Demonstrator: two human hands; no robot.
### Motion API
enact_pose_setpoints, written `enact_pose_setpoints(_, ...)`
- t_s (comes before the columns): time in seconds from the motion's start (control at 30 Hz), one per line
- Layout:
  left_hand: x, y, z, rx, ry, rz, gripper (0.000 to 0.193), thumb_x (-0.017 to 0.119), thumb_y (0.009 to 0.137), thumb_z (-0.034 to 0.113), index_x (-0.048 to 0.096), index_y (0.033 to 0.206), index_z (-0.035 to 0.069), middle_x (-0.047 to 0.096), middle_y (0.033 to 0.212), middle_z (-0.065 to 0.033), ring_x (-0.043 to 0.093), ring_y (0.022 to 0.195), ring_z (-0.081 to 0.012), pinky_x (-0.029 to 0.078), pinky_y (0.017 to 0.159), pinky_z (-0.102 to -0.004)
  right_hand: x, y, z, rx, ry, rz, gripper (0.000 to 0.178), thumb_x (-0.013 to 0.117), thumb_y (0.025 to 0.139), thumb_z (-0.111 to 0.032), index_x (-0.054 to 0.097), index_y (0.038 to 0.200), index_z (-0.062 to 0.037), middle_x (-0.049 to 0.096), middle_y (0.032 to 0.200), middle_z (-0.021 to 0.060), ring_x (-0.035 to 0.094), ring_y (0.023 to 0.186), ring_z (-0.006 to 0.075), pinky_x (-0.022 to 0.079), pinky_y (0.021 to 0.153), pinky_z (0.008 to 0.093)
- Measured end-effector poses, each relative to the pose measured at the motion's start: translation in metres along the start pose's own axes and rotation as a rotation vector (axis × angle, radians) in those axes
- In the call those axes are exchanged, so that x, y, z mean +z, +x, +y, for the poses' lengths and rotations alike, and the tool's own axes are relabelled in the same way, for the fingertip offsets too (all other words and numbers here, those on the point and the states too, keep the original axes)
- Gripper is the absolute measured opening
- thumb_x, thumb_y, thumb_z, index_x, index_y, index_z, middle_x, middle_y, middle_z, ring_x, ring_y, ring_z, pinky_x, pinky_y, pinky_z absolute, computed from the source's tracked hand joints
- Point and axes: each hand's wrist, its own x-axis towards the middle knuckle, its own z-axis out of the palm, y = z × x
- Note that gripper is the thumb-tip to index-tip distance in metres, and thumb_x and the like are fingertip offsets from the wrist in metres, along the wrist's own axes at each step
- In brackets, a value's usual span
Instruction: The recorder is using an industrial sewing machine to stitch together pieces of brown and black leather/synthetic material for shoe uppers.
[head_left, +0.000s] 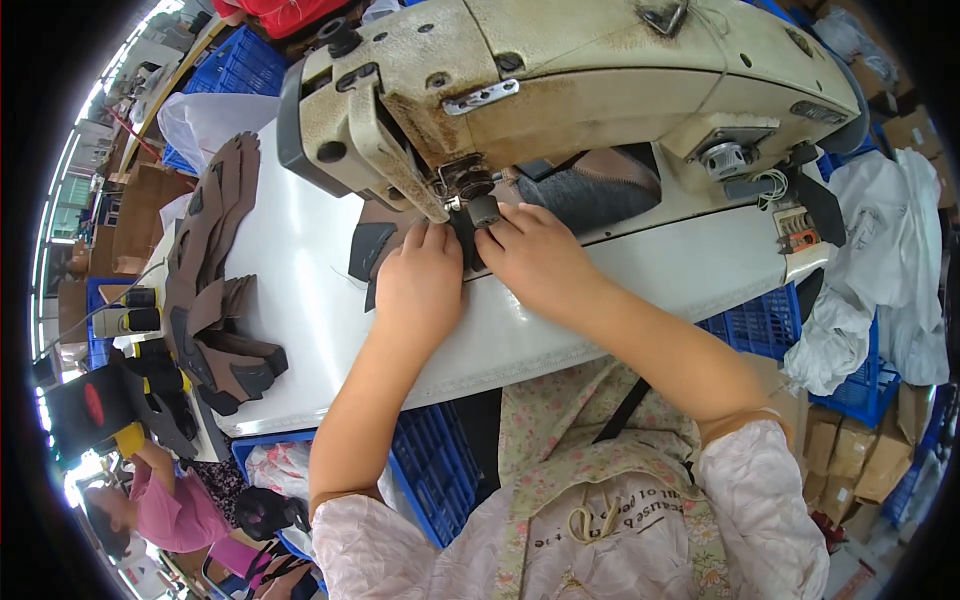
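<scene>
A flat brown-and-black shoe-upper piece stretches lengthwise from left to far right under a cream metal sewing machine on the white counter, palm-down right hand nearer the dark roller than the left hand, both resting fingertips on it, any pinch hidden.

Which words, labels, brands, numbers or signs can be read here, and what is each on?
Person's top: dark printed lettering, partly legible and partly lost in folds; wording not copied out.
Sewing machine: small dark plate on its arm, any marking too small to read.
Cardboard boxes at right: any print too small or blurred to read.
</scene>
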Motion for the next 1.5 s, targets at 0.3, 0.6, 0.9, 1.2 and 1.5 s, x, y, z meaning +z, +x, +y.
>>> enact_pose_setpoints(0.3, 0.011, -0.013, -0.013, 0.073, -0.224, 0.110, 0.057, 0.062, 0.064, -0.001, 0.062, 0.121, 0.003, 0.061, 0.116, -0.0128, 0.058, 0.103, -0.0307, 0.049, 0.088, -0.0412, 0.016, -0.004, 0.002, -0.030, 0.151, 0.157, 0.026, 0.058, 0.081, -0.014, 0.068, 0.101, -0.0014, 0.068, 0.111, 0.0128, 0.061, 0.111, 0.0286, 0.045, 0.101, 0.0427)
enact_pose_setpoints(0.6, 0.013, -0.013, -0.011, 0.087, -0.149, 0.141, 0.058, 0.060, 0.069, 0.000, 0.061, 0.127, 0.003, 0.061, 0.116, -0.0108, 0.057, 0.100, -0.0278, 0.048, 0.087, -0.0389, 0.009, -0.008, 0.020, -0.083, 0.208, 0.097, 0.025, 0.057, 0.086, -0.014, 0.070, 0.105, -0.0048, 0.067, 0.115, 0.0094, 0.059, 0.116, 0.0263, 0.044, 0.103, 0.0426)
enact_pose_setpoints(0.9, 0.014, -0.010, -0.010, 0.077, -0.115, 0.123, 0.055, 0.060, 0.070, 0.000, 0.062, 0.124, 0.002, 0.061, 0.114, -0.0114, 0.057, 0.102, -0.0285, 0.048, 0.088, -0.0392, 0.008, -0.008, 0.030, -0.093, 0.233, 0.116, 0.026, 0.058, 0.085, -0.012, 0.071, 0.108, -0.0074, 0.067, 0.116, 0.0058, 0.058, 0.118, 0.0244, 0.044, 0.104, 0.0411)
enact_pose_setpoints(1.2, 0.016, -0.011, -0.010, 0.067, -0.047, 0.129, 0.050, 0.057, 0.078, 0.008, 0.060, 0.127, 0.001, 0.061, 0.118, -0.0089, 0.056, 0.104, -0.0246, 0.047, 0.085, -0.0352, 0.013, -0.008, 0.030, -0.098, 0.255, 0.115, 0.027, 0.059, 0.085, -0.011, 0.071, 0.108, -0.0067, 0.068, 0.116, 0.0067, 0.057, 0.119, 0.0247, 0.044, 0.103, 0.0411)
enact_pose_setpoints(1.5, 0.019, -0.012, -0.008, 0.000, -0.147, 0.126, 0.053, 0.060, 0.069, -0.001, 0.064, 0.121, 0.002, 0.060, 0.115, -0.0122, 0.056, 0.107, -0.0309, 0.047, 0.091, -0.0413, 0.013, -0.006, 0.030, -0.107, 0.265, 0.088, 0.029, 0.058, 0.084, -0.010, 0.070, 0.109, -0.0064, 0.067, 0.120, 0.0070, 0.057, 0.120, 0.0248, 0.043, 0.104, 0.0410)
